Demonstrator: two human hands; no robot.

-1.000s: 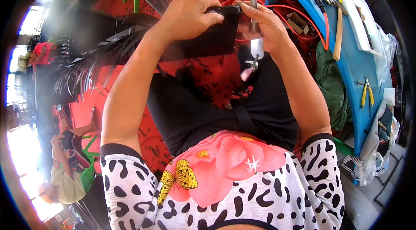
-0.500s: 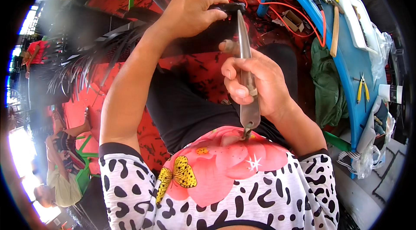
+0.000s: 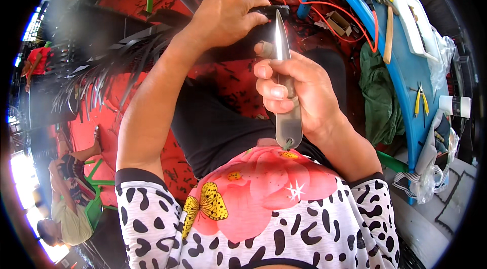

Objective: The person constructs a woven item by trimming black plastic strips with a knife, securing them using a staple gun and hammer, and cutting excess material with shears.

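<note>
Blue table (image 3: 403, 79), pliers (image 3: 417, 103), green cloth (image 3: 380, 99) rightward — left grip (image 3: 227, 18) pinching black strip (image 3: 276, 10), right grip (image 3: 304, 84) around pointed tool (image 3: 282, 46).

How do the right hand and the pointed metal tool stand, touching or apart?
Touching. The head view shows the right hand closed around the pointed metal tool, its curled fingers pressed against the metal.

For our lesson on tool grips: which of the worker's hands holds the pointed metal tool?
The right hand: it is curled around the pointed metal tool, while the left hand pinches a black piece.
</note>
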